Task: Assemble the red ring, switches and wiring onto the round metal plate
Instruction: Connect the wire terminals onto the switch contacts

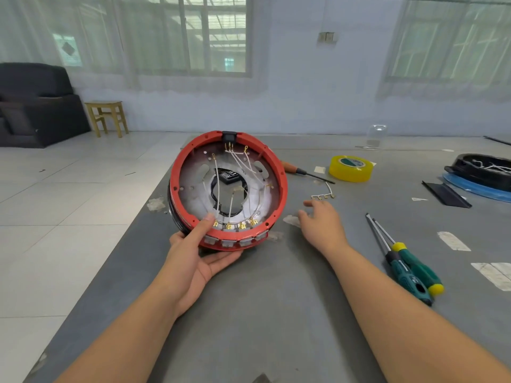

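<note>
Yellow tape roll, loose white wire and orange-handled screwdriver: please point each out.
Yellow tape roll (350, 172): head view, on its outer side wall.
Loose white wire (329, 189): head view, on its bend.
Orange-handled screwdriver (289, 166): head view, on the handle.

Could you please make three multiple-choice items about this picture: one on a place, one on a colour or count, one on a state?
1. Where does the yellow tape roll lie?
A. on the wooden stool
B. on the grey table, right of the red ring
C. inside the red ring

2. How many green-handled screwdrivers lie on the table?
A. one
B. two
C. four

3. What is the right hand doing?
A. gripping a screwdriver
B. holding the tape
C. open, holding nothing

Answers:
1 B: the roll sits on the grey table, beyond and right of the red ring.
2 B: two lie side by side.
3 C: its fingers are loose over the table, while the left hand holds the ring.
</note>
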`<state>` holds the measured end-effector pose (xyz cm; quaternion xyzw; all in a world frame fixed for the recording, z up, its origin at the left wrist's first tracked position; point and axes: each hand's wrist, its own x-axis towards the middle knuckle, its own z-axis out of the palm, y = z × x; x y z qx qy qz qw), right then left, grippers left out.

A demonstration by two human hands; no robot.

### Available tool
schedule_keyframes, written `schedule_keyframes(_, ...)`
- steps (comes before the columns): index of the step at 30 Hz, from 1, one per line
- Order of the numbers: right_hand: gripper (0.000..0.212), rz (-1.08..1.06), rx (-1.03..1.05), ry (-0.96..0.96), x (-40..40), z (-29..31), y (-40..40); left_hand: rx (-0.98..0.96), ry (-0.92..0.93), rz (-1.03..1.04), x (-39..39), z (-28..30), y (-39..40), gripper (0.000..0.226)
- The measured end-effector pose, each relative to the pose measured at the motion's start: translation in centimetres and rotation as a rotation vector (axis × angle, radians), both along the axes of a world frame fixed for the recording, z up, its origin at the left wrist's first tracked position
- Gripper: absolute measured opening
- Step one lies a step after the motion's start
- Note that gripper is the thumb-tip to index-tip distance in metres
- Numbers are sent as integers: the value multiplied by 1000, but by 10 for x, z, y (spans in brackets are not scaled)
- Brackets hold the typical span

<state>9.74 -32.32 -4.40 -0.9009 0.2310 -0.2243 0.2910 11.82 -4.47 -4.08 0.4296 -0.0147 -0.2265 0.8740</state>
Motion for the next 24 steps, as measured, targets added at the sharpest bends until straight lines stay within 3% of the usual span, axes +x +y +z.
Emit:
schedule_keyframes(5, 62, -84, -200, 251, 29, 1, -29, -11, 16, 3, 2, 1, 0, 80)
schedule_keyframes(11, 75, -169, -197, 480, 50, 1, -39, -1, 13, 8, 8, 0, -3, 80)
schedule_keyframes(24, 48, -44, -317, 331, -4, -2, 10, 13, -11, 41, 6, -2, -2, 73)
